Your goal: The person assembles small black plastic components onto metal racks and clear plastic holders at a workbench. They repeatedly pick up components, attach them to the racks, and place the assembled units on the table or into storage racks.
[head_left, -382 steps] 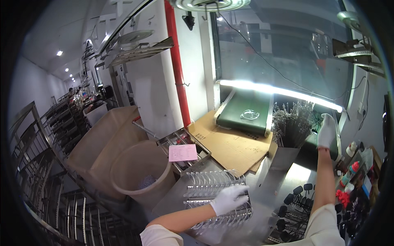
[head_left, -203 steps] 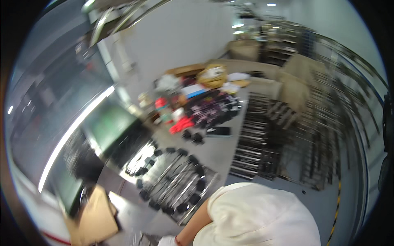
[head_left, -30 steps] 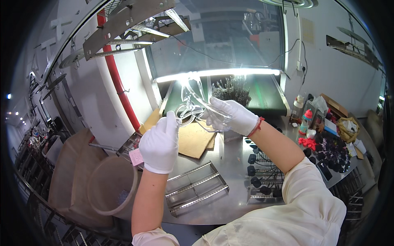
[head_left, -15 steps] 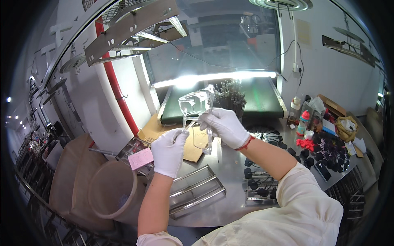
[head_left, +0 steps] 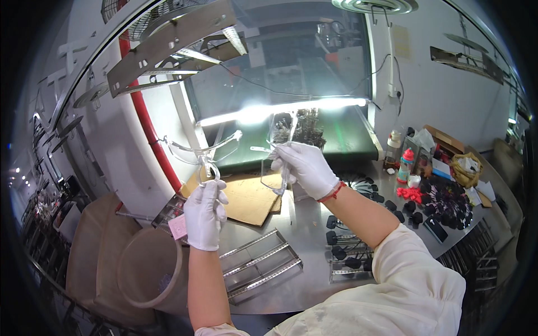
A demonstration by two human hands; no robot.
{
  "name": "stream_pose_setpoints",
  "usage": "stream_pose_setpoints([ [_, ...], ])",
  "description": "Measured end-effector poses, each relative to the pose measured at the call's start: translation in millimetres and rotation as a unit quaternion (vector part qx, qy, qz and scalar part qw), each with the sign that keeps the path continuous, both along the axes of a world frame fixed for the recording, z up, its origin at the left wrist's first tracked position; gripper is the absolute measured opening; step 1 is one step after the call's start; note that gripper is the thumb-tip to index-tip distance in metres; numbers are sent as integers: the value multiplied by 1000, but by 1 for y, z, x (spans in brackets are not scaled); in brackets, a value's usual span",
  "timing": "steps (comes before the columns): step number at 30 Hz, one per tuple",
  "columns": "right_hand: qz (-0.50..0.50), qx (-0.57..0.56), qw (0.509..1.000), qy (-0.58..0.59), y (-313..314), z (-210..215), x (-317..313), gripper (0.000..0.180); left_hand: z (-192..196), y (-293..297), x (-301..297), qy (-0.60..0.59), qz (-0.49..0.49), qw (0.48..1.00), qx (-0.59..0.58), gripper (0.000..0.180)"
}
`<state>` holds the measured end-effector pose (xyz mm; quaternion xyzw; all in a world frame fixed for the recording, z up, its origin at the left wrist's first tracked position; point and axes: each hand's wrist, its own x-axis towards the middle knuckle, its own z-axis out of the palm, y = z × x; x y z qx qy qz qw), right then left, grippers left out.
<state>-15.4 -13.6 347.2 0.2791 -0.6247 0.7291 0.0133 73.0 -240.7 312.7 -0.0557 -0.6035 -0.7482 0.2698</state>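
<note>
My left hand [head_left: 204, 215], in a white glove, is closed on a clear plastic eyeglass frame [head_left: 208, 152] that sticks up above the fingers. Further right, my white-gloved right hand [head_left: 308, 168] pinches a second clear plastic eyeglass frame [head_left: 264, 180], whose see-through outline is hard to follow against the bench. Between the two hands there is a gap. Below them a metal rack [head_left: 260, 263] with parallel bars lies on the steel table [head_left: 302, 224].
Flat cardboard [head_left: 249, 199] lies behind the hands, before a dark green conveyor belt [head_left: 347, 140] under a bright tube light [head_left: 280, 110]. A round bin [head_left: 148, 269] stands at left. Black brush-like pieces [head_left: 448, 201], a red-capped bottle [head_left: 404, 166] and a phone [head_left: 435, 229] sit at right.
My hands have drawn apart, the left one moving left and slightly down. The clear frames, close together before, are now separate, one in each hand. The view has shifted slightly.
</note>
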Motion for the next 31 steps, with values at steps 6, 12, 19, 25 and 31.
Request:
stream_pose_setpoints([
  [6,54,189,980,-39,6,-40,2,30,-50,-22,26,-49,-38,995,-73,29],
  [12,126,247,951,-135,-4,-165,47,30,-177,22,76,-163,-81,983,17,35],
  [19,131,379,902,-160,-16,-237,66,22,-246,52,90,-252,-54,943,208,18],
  [25,209,408,875,-159,-19,-238,52,33,-247,-68,83,-326,-25,944,54,13],
  [31,153,422,863,-232,21,-244,33,35,-210,-322,27,-131,166,940,269,27],
])
